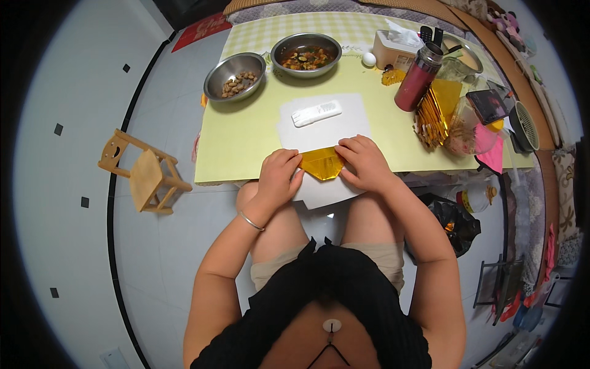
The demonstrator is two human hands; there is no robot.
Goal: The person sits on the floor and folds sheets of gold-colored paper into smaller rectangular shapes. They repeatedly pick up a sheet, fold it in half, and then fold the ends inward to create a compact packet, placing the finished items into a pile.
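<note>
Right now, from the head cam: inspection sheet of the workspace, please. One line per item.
Surface: pale yellow-green table, white paper sheet at its near edge.
Job's things: gold folded paper on the sheet, creased to a downward point.
Clutter: white remote; two steel bowls with food; red flask; tissue box; egg; stack of gold sheets.
Grippers: left hand and right hand press the gold paper's two sides.
Cables: nothing seen.
Surroundings: small wooden stool on grey floor, left; black bag right.
</note>
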